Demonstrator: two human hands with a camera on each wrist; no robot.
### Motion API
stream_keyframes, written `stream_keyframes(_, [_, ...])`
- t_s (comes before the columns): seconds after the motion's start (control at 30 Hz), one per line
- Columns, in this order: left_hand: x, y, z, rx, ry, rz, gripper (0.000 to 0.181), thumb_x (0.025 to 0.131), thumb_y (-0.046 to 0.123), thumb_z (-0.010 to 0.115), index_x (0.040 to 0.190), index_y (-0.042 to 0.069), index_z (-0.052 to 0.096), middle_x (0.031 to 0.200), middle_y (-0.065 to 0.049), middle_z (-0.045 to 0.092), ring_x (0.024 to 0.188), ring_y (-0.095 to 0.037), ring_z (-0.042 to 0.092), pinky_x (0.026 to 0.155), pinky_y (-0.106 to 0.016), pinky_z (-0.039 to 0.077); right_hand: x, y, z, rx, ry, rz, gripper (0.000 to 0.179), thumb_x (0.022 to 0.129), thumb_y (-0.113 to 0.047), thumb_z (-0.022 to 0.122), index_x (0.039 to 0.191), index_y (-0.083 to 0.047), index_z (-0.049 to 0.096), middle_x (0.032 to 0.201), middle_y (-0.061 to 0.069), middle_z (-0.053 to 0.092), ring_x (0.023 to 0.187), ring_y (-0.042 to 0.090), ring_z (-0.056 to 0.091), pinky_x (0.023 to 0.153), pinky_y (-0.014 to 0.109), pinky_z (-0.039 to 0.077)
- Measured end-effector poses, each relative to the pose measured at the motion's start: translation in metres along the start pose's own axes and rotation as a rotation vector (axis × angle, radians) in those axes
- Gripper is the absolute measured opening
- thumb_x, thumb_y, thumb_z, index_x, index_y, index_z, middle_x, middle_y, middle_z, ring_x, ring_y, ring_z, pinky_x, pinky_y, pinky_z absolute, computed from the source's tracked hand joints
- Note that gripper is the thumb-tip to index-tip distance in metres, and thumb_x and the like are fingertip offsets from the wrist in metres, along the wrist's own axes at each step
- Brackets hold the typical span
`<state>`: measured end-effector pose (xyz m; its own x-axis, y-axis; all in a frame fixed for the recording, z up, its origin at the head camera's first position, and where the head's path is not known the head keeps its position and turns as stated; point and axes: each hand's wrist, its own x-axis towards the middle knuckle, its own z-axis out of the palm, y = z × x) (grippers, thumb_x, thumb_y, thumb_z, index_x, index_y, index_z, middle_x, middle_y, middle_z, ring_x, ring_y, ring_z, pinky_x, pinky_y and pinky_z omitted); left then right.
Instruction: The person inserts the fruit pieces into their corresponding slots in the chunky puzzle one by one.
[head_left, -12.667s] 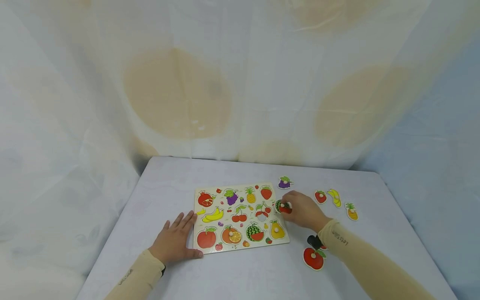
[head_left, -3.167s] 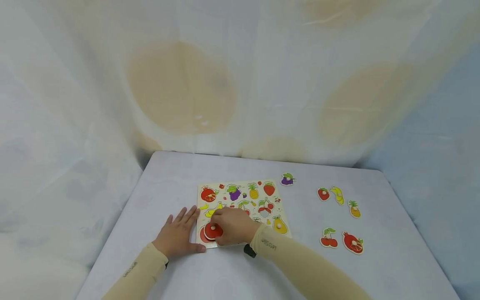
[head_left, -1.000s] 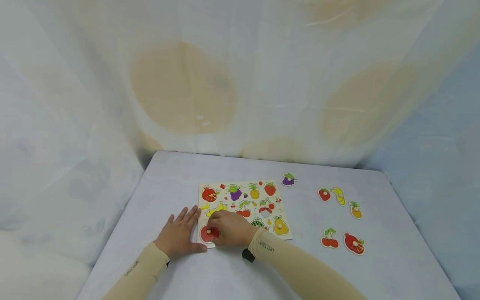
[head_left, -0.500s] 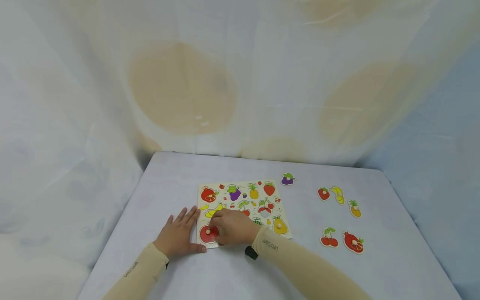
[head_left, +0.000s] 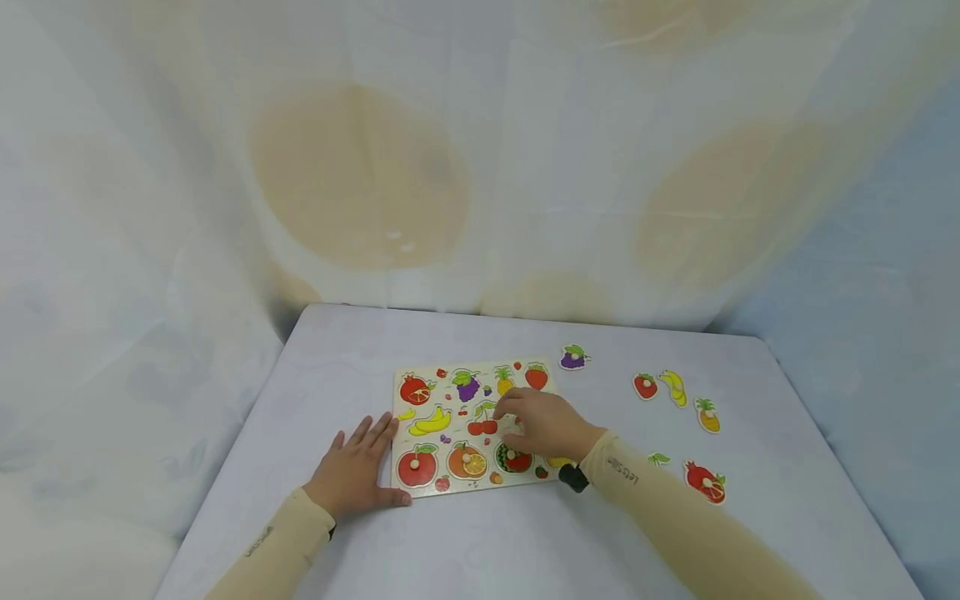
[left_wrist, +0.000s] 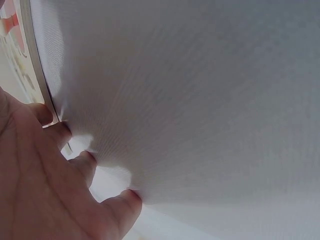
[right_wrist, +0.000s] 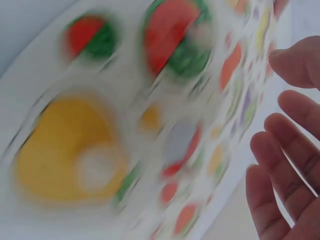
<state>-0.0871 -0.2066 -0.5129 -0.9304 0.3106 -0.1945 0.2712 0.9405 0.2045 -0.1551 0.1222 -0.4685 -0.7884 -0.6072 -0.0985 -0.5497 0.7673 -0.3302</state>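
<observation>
Head view: a person works at a white-covered bench point(head_left: 480, 550), with a fruit puzzle board point(head_left: 459, 427) lying left of its middle, well in from the left edge. The left hand point(head_left: 354, 468) lies spread wide, fingertips at the board's left edge. The right hand point(head_left: 546, 423) is over the board's right part, fingers loosely bent, nothing seen in its grasp. Along the board's near side are a knobbed apple piece point(head_left: 416, 467) at the left corner, an orange piece point(head_left: 467, 462) and a watermelon piece point(head_left: 513, 457). Loose grapes point(head_left: 573, 359) lie near the bench's far edge; toward its right edge lie a strawberry point(head_left: 645, 386), bananas point(head_left: 674, 389), a pineapple point(head_left: 707, 415), a pomegranate point(head_left: 705, 482) and cherries point(head_left: 658, 458) half-hidden by a sleeve point(head_left: 675, 508).

Left wrist view: the left fingers are apart, beside the board's rim.

Right wrist view: the right fingers are extended and apart, holding nothing; the knobbed pear piece point(right_wrist: 70, 150) is blurred.
</observation>
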Motion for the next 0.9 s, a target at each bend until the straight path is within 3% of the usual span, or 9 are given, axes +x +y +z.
stream_keyframes(0.33, [-0.002,0.0,-0.003,-0.001,-0.008,0.001,0.121,0.068,0.074,0.074,0.158,0.01,0.027,0.163,-0.008,0.024,0.148,-0.039,0.019,0.111,-0.069,0.019,-0.054,0.047,-0.009,0.017,0.014,0.209,0.031,0.082,-0.034,0.081,0.111,-0.025,0.074,0.122,-0.008,0.063,0.116,0.018,0.058,0.097,0.042,0.05])
stream_keyframes(0.63, [-0.001,-0.003,-0.002,0.011,-0.016,-0.007,0.122,0.067,0.078,0.072,0.159,0.011,0.026,0.164,-0.007,0.022,0.148,-0.038,0.018,0.111,-0.068,0.019,-0.099,0.086,-0.009,0.018,0.053,0.282,0.033,0.08,-0.034,0.084,0.11,-0.026,0.073,0.123,-0.005,0.063,0.118,0.023,0.058,0.096,0.049,0.051])
stream_keyframes(0.9, [-0.001,-0.005,-0.001,0.008,-0.009,0.0,0.123,0.067,0.081,0.069,0.159,0.011,0.026,0.164,-0.007,0.023,0.148,-0.038,0.019,0.111,-0.069,0.019,-0.136,0.108,-0.01,0.042,0.052,0.377,0.037,0.08,-0.036,0.084,0.112,-0.023,0.072,0.126,0.001,0.062,0.116,0.027,0.057,0.093,0.052,0.051])
